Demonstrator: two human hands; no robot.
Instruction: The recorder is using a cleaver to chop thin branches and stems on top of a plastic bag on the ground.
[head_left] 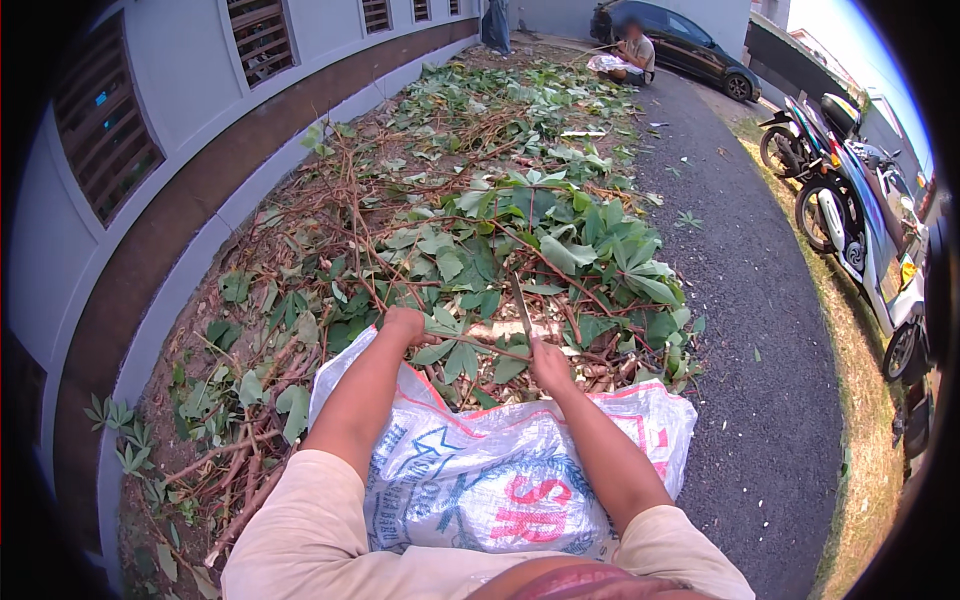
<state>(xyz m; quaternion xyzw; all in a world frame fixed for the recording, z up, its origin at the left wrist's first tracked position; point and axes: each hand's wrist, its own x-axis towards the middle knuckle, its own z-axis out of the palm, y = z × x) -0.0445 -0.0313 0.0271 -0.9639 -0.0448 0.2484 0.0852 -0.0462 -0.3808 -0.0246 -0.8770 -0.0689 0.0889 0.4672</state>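
Observation:
My right hand (550,366) is closed around the handle of a long knife (521,303), its narrow blade pointing away from me. To the left, my left hand (403,326) is wrapped round a thin leafy stem (470,342), which stretches rightward toward my right hand. Lobed green leaves hang from the stem. Behind it lies a pale, chip-covered piece of wood (497,330), partly hidden by the leaves. A white woven sack (480,490) with coloured print covers my lap, below both forearms.
Cut branches and leaves (560,245) cover the ground ahead, with reddish sticks (250,500) at my left. A white wall (185,75) borders the left side, an asphalt path (740,300) the right. Parked motorcycles (850,220), a dark car (690,45) and a seated person (634,52) are beyond.

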